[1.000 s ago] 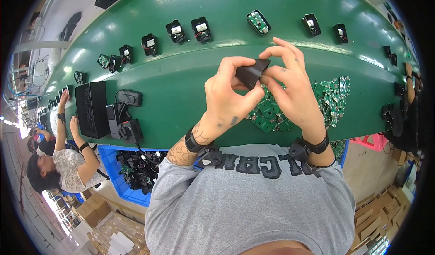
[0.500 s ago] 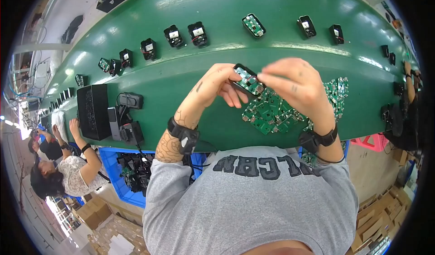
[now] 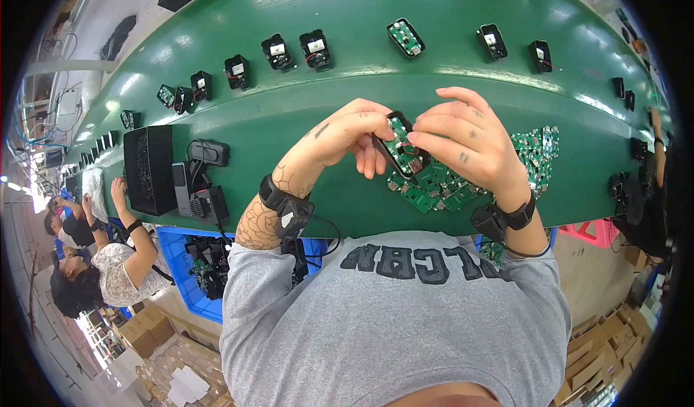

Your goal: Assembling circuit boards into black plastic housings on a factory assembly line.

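My left hand (image 3: 361, 129) grips a small black plastic case (image 3: 383, 150) with a green circuit board (image 3: 400, 138) lying in it. The thumb presses on the board's near-left edge, while the fingers curl below the case. At the case's right side, my right hand (image 3: 470, 136) has thumb and index finger pinched together over the board; other fingers are raised. A thin reddish wire shows beside those fingertips, but whether they hold it is hidden. Beneath and behind my right hand spreads a pile of loose green circuit boards (image 3: 536, 160).
Along the far strip of the green table (image 3: 303, 176) stand several black cases (image 3: 315, 48), some with boards in them, like this one (image 3: 406, 38). To the left are a black box (image 3: 148, 170) and dark devices (image 3: 208, 155). A blue crate (image 3: 173, 262) stands below; co-workers sit at both sides.
The case has turned more upright and shifted slightly right in my left hand. My right hand, blurred before, has lowered its fingertips onto the case's right side.
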A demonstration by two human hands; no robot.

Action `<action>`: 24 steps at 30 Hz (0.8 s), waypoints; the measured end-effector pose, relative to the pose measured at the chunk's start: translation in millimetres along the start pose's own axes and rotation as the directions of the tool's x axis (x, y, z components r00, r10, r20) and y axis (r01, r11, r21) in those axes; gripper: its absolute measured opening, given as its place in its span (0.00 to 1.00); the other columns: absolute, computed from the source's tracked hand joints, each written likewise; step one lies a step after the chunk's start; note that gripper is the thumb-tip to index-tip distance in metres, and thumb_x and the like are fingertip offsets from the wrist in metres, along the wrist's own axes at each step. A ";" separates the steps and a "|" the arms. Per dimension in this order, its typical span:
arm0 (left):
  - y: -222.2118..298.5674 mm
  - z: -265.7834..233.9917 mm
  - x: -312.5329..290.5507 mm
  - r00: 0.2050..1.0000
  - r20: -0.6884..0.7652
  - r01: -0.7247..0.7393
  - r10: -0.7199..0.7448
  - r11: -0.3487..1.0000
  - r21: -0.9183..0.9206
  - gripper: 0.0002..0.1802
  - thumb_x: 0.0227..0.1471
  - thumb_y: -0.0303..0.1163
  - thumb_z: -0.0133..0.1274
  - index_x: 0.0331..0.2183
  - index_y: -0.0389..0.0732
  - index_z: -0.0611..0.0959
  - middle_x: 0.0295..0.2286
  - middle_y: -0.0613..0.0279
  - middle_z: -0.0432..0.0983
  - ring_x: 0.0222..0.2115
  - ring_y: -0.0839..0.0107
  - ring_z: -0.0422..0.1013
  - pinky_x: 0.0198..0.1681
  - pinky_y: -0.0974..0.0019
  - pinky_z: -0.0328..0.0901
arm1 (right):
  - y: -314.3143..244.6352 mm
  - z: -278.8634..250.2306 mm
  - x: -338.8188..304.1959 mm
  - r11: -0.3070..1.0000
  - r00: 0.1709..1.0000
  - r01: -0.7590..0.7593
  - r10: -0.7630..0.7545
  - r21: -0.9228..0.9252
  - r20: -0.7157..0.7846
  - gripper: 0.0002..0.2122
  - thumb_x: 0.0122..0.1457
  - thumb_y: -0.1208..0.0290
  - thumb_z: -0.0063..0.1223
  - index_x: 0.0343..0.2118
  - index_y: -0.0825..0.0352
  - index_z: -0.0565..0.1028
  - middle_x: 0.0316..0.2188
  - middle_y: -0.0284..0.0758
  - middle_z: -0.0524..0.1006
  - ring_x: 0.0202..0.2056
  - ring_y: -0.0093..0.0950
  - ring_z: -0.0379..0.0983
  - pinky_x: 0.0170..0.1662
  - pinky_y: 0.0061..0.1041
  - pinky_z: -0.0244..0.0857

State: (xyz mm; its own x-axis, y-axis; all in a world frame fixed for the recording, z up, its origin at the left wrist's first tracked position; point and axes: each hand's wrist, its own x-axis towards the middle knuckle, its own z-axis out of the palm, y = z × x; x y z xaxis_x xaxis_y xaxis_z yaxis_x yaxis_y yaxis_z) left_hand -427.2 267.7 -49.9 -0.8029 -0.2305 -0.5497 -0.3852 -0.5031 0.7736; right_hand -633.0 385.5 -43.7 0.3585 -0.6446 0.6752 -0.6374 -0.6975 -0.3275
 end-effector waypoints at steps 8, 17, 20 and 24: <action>-3.5 -4.6 6.0 1.000 0.018 -0.012 0.014 0.998 -0.067 0.15 0.48 0.36 0.48 0.29 0.32 0.78 0.16 0.49 0.76 0.12 0.69 0.73 0.12 0.75 0.65 | 2.2 0.1 -4.6 0.999 0.998 0.026 -0.024 -0.020 0.059 0.10 0.47 0.77 0.58 0.34 0.68 0.77 0.33 0.34 0.77 0.39 0.33 0.76 0.51 0.40 0.66; -13.5 50.2 6.5 0.604 -0.450 -0.436 0.657 0.746 0.503 0.18 0.43 0.25 0.58 0.39 0.31 0.78 0.23 0.61 0.78 0.23 0.80 0.75 0.26 0.74 0.72 | -11.1 26.9 -4.9 0.556 0.629 -0.678 0.777 0.480 -0.013 0.05 0.47 0.83 0.60 0.27 0.68 0.78 0.43 0.34 0.71 0.58 0.38 0.61 0.58 0.34 0.55; -16.4 55.5 16.0 0.501 -0.480 -0.448 0.720 0.691 0.568 0.19 0.42 0.25 0.59 0.40 0.32 0.77 0.25 0.59 0.80 0.24 0.79 0.76 0.26 0.74 0.72 | -5.6 34.1 -7.1 0.590 0.608 -0.660 0.783 0.465 -0.132 0.05 0.46 0.84 0.61 0.28 0.69 0.80 0.43 0.35 0.71 0.58 0.37 0.62 0.58 0.34 0.56; -22.4 56.5 24.5 0.425 -0.523 -0.458 0.739 0.674 0.580 0.20 0.42 0.25 0.59 0.41 0.33 0.78 0.27 0.55 0.80 0.23 0.76 0.77 0.26 0.73 0.73 | 1.2 41.2 -11.9 0.573 0.569 -0.659 0.803 0.487 -0.174 0.05 0.46 0.84 0.62 0.28 0.70 0.80 0.43 0.35 0.72 0.58 0.37 0.62 0.58 0.35 0.59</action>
State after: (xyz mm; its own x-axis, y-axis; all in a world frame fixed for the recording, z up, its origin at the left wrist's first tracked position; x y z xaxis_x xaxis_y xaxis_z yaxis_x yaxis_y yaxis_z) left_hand -464.0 320.4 -62.9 -0.3882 -0.9053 0.1727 -0.1561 0.2493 0.9558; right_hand -610.0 379.4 -79.4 -0.4269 -0.8728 0.2367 -0.2690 -0.1274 -0.9547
